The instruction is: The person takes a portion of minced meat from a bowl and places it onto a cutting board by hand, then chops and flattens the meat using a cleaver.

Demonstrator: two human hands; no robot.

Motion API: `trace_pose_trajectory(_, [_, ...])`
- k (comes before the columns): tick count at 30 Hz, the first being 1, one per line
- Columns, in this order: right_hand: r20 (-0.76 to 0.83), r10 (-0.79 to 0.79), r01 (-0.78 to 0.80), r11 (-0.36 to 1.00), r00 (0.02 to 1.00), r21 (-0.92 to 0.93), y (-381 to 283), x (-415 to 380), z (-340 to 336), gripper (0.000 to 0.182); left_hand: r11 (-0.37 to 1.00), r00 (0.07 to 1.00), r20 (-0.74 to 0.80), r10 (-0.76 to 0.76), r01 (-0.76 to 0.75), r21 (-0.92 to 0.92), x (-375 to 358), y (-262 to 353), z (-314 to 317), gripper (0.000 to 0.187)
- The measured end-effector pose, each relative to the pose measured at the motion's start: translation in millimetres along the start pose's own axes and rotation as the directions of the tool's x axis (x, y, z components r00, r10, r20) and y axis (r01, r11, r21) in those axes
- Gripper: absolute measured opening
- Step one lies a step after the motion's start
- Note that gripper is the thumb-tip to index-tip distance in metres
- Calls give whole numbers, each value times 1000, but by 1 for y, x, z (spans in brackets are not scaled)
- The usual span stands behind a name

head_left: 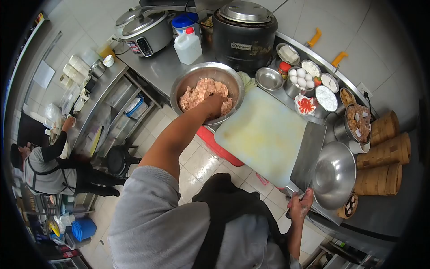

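Note:
My left hand reaches into a large steel mixing bowl at the upper middle. Its fingers are sunk in pale pink minced meat and cannot be seen. At the lower right, my right hand is wrapped round the handle of a wide cleaver. The cleaver's broad blade lies along the right edge of a worn white cutting board. An unfilled steel bowl stands right beside the blade.
Bamboo steamers stack at the right. Behind the board are a pot of eggs, a bowl of white powder and red strips. A black soup warmer, white jug and rice cooker line the back. Another person stands left.

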State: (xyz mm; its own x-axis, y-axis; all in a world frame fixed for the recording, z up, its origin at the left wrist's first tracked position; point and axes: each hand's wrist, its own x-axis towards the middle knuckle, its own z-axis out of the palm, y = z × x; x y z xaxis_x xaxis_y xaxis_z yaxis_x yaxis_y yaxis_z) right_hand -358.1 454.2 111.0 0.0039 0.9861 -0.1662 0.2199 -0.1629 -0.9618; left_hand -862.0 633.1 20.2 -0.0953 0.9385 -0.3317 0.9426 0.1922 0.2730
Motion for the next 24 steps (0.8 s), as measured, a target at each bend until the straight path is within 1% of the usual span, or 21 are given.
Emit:
trace_pose_trajectory(2, [-12,-3,3,1000,1000,18,3,-1,1,20,997,996,-33,81,-80,22,-25,22,-33,68])
trace_pose_trajectory(3, [-23,-6,7,999,1000,34,3,-1,1,20,997,996,-59,71,-70,8,-23,21,-37,69])
trace_pose_trajectory(5, [-47,37,-36,999,998,20,3,-1,-1,20,999,993,-108,48,-50,-20,-17,12,-43,75])
trace_pose_trajectory(6, [-56,59,-58,998,997,13,4,0,-3,20,992,986,-166,19,-39,-118,-10,2,-43,74])
trace_pose_trajectory(8, [-49,38,-39,999,998,-19,10,4,-8,20,946,961,-269,-61,-30,-322,3,-17,-40,74])
trace_pose_trajectory(9, [-42,27,-29,999,999,-39,12,5,-9,20,923,955,-275,-109,-5,-386,-3,-12,-50,70])
trace_pose_trajectory(11, [-40,41,-42,999,998,-23,14,6,-9,21,859,936,-282,-209,38,-511,-25,5,-81,61])
trace_pose_trajectory(14, [-29,64,-65,997,998,-37,20,5,-8,22,641,959,-184,-217,-2,-767,-9,-16,-122,54])
trace_pose_trajectory(15, [-23,78,-79,996,997,-44,21,5,-8,23,639,940,-210,-267,10,-769,-66,42,-172,45])
trace_pose_trajectory(16, [-21,95,-96,994,995,-50,22,5,-8,24,477,926,-337,-169,-223,-850,-46,28,-168,41])
trace_pose_trajectory(18, [-48,95,-99,991,994,-95,21,4,-4,26,320,932,-362,-9,-341,-884,-56,47,-189,40])
trace_pose_trajectory(19, [-71,96,-104,988,993,-118,20,5,-5,27,227,923,-378,78,-385,-894,-63,65,-202,41])
trace_pose_trajectory(21, [-53,85,-90,991,995,-96,25,6,-10,25,158,920,-382,90,-392,-906,-82,105,-211,33])
trace_pose_trajectory(22, [-33,75,-78,994,997,-78,20,6,-10,24,145,907,-395,144,-414,-899,-76,117,-207,33])
trace_pose_trajectory(24, [-2,62,-62,996,998,-66,18,7,-13,21,105,899,-426,103,-435,-894,-74,154,-181,34])
